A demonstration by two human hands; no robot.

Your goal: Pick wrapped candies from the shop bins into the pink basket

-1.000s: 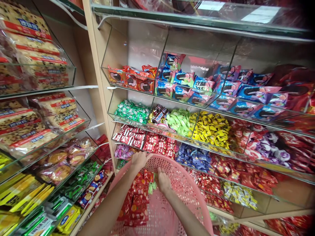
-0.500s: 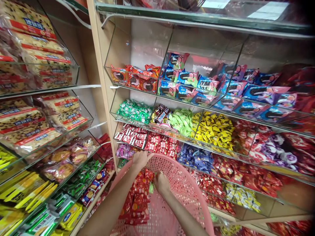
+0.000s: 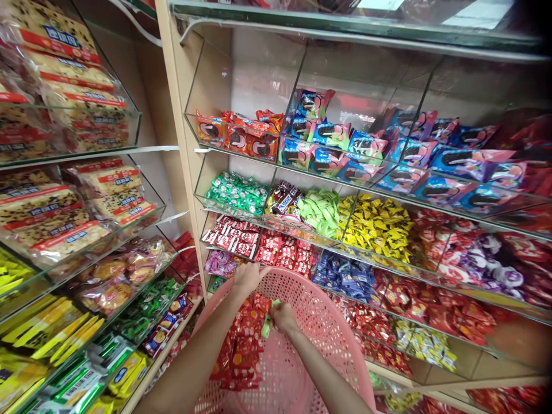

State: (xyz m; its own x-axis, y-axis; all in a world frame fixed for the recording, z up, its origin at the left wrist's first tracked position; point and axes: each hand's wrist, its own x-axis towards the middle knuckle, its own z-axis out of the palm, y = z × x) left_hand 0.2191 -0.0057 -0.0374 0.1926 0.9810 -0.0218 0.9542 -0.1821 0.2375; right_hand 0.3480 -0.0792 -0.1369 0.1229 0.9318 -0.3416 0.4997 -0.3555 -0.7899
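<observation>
A pink perforated plastic basket [image 3: 334,322] stands in front of me, its far rim close to the shelves. My left hand [image 3: 249,278] is closed over that far rim. Inside the basket, red patterned packets [image 3: 240,357] are piled along the left side. Above the basket floor, beside the packets, my right hand [image 3: 284,317] is closed on a light green wrapped candy [image 3: 266,326]; its ends stick out past the fingers. The fingers cover the candy's middle.
Glass-fronted bins ahead hold green candies [image 3: 239,192], light green packets [image 3: 319,211], yellow candies [image 3: 377,227] and dark blue candies [image 3: 345,277]. Blue cookie packs [image 3: 330,135] sit higher up. Bagged pastries [image 3: 71,215] fill the left shelves. Glass panels front the bins.
My right hand has shifted slightly, and more of the light green candy shows beside its fingers. My left hand stays on the basket rim.
</observation>
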